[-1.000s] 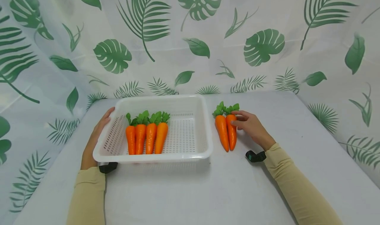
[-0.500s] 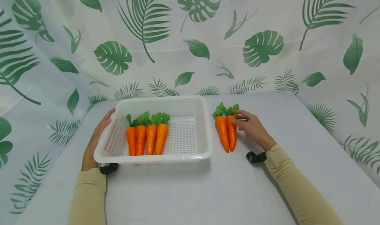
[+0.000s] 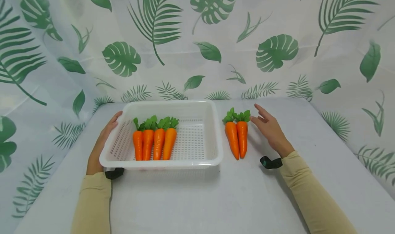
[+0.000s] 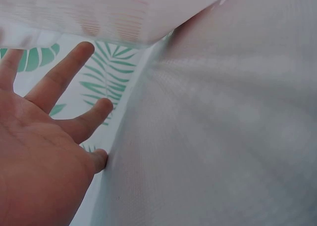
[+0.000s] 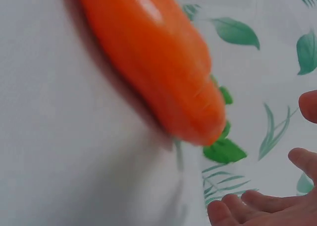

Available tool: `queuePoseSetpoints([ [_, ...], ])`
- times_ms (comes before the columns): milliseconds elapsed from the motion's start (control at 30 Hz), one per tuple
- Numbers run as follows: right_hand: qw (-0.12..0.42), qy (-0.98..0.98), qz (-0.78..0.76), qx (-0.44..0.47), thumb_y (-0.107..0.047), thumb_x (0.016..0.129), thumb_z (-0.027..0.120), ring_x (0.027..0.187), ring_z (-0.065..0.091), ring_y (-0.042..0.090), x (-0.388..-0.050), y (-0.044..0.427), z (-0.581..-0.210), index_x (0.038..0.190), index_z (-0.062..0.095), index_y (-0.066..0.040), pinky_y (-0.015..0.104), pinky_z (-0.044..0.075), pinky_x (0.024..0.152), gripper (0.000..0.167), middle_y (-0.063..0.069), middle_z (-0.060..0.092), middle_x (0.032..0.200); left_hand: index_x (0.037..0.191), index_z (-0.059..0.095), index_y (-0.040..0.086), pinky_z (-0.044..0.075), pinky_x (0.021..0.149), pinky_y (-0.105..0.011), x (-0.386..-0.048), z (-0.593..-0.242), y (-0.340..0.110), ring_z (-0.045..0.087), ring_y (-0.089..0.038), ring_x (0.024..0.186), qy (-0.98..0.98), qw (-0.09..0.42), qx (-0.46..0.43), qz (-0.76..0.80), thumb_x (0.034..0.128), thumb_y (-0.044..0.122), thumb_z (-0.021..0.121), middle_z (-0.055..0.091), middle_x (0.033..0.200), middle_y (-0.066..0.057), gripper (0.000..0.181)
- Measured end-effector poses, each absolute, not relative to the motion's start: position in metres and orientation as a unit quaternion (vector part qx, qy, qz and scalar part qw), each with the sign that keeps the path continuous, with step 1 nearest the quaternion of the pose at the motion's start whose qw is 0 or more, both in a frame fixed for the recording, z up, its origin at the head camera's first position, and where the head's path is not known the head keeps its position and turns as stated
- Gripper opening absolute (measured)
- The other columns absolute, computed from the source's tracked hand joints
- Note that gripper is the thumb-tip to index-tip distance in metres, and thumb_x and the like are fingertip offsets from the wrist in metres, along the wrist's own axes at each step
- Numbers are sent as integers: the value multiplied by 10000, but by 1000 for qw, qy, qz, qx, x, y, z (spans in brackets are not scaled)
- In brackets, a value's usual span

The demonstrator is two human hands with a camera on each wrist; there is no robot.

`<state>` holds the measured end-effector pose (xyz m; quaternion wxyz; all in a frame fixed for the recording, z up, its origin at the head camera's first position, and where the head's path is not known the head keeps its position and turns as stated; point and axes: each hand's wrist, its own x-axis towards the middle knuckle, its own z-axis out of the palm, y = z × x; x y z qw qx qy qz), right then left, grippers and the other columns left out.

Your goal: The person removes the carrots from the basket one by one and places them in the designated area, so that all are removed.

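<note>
My left hand (image 3: 103, 139) rests along the left wall of a white plastic basket (image 3: 160, 164). In the left wrist view that hand's fingers (image 4: 67, 75) are spread and extended beneath the basket's rim. Several orange carrots (image 3: 148, 144) with leafy green tops lie side by side in the basket's left half. Two more carrots, a left one (image 3: 232, 141) and a right one (image 3: 242, 138), lie close together on the table to the basket's right. Just right of their tops, my right hand (image 3: 273, 132) holds nothing, its fingers spread apart. The right wrist view shows a carrot (image 5: 153, 57) beside that hand.
A white cloth covers the table (image 3: 191, 203). Behind and at the sides hangs a white curtain (image 3: 234, 21) with green leaf prints. Small black devices sit at the left wrist (image 3: 114, 173) and the right wrist (image 3: 271, 162).
My right hand has drawn back to the right from the right carrot outside the basket, and its fingers have spread. The carrots and my left hand stay in place.
</note>
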<state>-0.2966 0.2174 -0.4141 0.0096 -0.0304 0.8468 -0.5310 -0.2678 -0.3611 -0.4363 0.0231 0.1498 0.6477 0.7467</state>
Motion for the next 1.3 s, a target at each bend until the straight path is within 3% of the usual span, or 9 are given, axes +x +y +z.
queuePoseSetpoints([
  [233,9,835,-548,-52,-430,1117,539,1588,237,418,-294,204,-396,1735,197,-243,658,246,1222,731,179,218,1750,1737,173,298,494,1024,-213,-256,-435,-354,440,-155,1361,689,38,71,720,1178,404,355,263,1719,-67,597],
  [300,6,830,-555,-63,-450,1119,526,1585,259,395,-294,198,-389,1733,206,-247,638,256,1228,722,164,242,1746,1740,156,279,490,1029,-212,-258,-436,-355,469,-122,1355,682,39,72,726,1183,385,346,309,1686,-74,597],
  [400,-3,823,-562,-84,-467,1127,495,1561,321,377,-294,190,-380,1729,231,-222,608,287,1227,702,143,280,1736,1735,157,230,494,1018,-210,-264,-437,-357,543,-51,1291,669,38,88,737,1190,318,328,458,1545,39,578],
  [500,-6,815,-571,-97,-471,1135,465,1527,380,392,-295,182,-370,1722,256,-189,600,304,1222,684,160,318,1718,1693,275,271,505,992,-206,-270,-439,-361,594,-23,1230,660,37,110,742,1188,264,323,568,1400,164,508],
  [600,5,803,-586,-104,-473,1143,448,1519,398,394,-295,174,-360,1718,268,-167,581,310,1224,676,186,346,1698,1632,367,305,516,972,-212,-272,-440,-362,612,-35,1209,650,38,127,748,1183,229,322,625,1354,176,457],
  [733,21,800,-589,-117,-517,1140,431,1515,414,378,-296,161,-347,1713,288,-169,559,321,1225,685,182,390,1677,1688,290,277,520,988,-225,-268,-438,-360,602,-56,1244,649,39,116,751,1185,261,338,573,1424,127,506],
  [967,36,792,-593,-139,-569,1125,432,1470,480,351,-299,134,-328,1690,356,-179,519,382,1200,691,158,469,1630,1742,128,233,517,1012,-244,-259,-434,-354,537,-98,1305,682,34,85,726,1187,349,324,221,1724,-195,599],
  [1133,52,776,-609,-156,-539,1138,428,1432,520,338,-304,114,-322,1678,379,-169,502,423,1173,657,152,504,1600,1739,160,258,519,1011,-247,-258,-435,-354,511,-129,1331,683,31,84,725,1185,363,335,213,1735,-187,591],
  [1300,68,780,-600,-166,-540,1137,429,1404,549,336,-308,95,-319,1671,397,-175,501,446,1153,648,154,538,1569,1734,188,241,522,992,-231,-260,-437,-356,530,-111,1296,687,20,96,720,1185,349,336,412,1631,-31,578],
])
